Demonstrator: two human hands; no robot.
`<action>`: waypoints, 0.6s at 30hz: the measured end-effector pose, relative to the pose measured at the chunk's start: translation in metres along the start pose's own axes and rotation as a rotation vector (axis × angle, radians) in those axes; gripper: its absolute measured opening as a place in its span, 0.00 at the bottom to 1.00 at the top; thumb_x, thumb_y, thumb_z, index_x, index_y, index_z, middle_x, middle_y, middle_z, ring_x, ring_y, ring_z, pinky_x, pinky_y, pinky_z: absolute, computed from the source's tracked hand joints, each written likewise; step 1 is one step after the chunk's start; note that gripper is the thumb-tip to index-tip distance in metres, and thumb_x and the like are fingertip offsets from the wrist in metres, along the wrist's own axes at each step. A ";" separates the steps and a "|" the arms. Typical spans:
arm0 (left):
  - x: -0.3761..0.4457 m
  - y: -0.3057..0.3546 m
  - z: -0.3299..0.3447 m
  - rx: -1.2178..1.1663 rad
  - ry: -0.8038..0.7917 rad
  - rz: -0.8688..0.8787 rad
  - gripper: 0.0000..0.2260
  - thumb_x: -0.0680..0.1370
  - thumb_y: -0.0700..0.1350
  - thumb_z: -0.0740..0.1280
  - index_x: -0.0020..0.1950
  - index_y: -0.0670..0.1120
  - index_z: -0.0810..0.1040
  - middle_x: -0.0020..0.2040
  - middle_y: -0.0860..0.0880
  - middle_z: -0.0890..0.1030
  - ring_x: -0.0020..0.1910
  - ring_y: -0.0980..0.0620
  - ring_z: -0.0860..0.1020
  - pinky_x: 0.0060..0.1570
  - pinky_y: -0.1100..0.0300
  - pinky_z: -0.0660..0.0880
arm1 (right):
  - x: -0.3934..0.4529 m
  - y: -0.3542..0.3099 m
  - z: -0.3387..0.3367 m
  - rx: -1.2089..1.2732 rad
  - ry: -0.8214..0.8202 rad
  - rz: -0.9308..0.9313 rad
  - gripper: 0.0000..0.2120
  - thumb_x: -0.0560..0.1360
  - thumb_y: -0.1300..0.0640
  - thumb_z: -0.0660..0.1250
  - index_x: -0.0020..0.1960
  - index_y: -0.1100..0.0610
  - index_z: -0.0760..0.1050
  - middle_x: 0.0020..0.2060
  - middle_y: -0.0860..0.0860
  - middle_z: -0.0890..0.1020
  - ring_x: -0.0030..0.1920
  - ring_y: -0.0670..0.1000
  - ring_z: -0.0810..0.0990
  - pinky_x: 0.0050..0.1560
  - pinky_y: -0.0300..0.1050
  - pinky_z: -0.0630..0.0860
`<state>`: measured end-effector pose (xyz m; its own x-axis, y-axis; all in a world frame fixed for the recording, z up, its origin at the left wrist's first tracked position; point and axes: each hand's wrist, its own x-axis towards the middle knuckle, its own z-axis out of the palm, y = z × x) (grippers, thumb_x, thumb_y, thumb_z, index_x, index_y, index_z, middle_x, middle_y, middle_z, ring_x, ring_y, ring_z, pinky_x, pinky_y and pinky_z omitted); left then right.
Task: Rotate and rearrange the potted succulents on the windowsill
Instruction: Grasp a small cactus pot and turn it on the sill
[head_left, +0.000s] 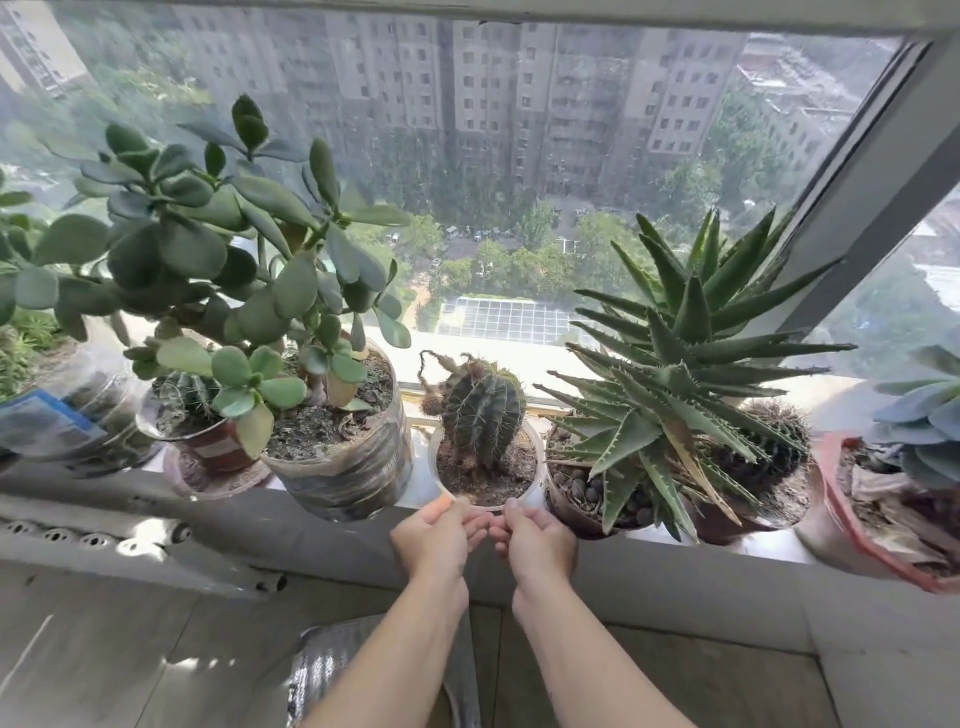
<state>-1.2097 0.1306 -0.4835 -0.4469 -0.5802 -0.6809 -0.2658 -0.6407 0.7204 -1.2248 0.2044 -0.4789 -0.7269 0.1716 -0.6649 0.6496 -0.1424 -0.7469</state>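
Behind both hands' fingers (470, 519), the cactus pot's (485, 470) near rim hides.

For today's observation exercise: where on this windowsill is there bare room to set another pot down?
Only behind the small cactus pot, toward the glass, between the jade plant pot and the aloe pot. The front edge is crowded: pots sit side by side, and both hands hold the cactus pot's near rim.
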 end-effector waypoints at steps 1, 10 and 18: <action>0.000 0.000 0.000 -0.005 0.001 0.001 0.03 0.76 0.31 0.66 0.44 0.37 0.79 0.33 0.40 0.83 0.23 0.53 0.82 0.23 0.66 0.78 | 0.000 0.000 0.000 0.001 0.000 -0.001 0.09 0.76 0.63 0.68 0.38 0.64 0.80 0.27 0.54 0.82 0.25 0.46 0.76 0.29 0.39 0.72; -0.001 0.004 0.000 0.063 0.034 0.025 0.09 0.75 0.30 0.66 0.35 0.37 0.78 0.31 0.39 0.82 0.21 0.52 0.80 0.22 0.67 0.76 | 0.000 -0.007 0.001 -0.011 -0.014 0.023 0.09 0.76 0.64 0.67 0.38 0.64 0.80 0.32 0.59 0.83 0.27 0.50 0.77 0.32 0.40 0.75; 0.007 0.006 -0.001 0.091 0.076 0.052 0.10 0.73 0.30 0.65 0.32 0.37 0.78 0.25 0.44 0.81 0.21 0.54 0.80 0.24 0.66 0.78 | 0.002 -0.003 0.007 -0.115 -0.013 -0.046 0.11 0.75 0.62 0.67 0.35 0.61 0.80 0.26 0.52 0.83 0.23 0.45 0.78 0.32 0.39 0.76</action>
<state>-1.2140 0.1224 -0.4836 -0.3971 -0.6498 -0.6481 -0.3221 -0.5626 0.7614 -1.2296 0.1984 -0.4786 -0.7587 0.1623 -0.6309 0.6365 -0.0214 -0.7710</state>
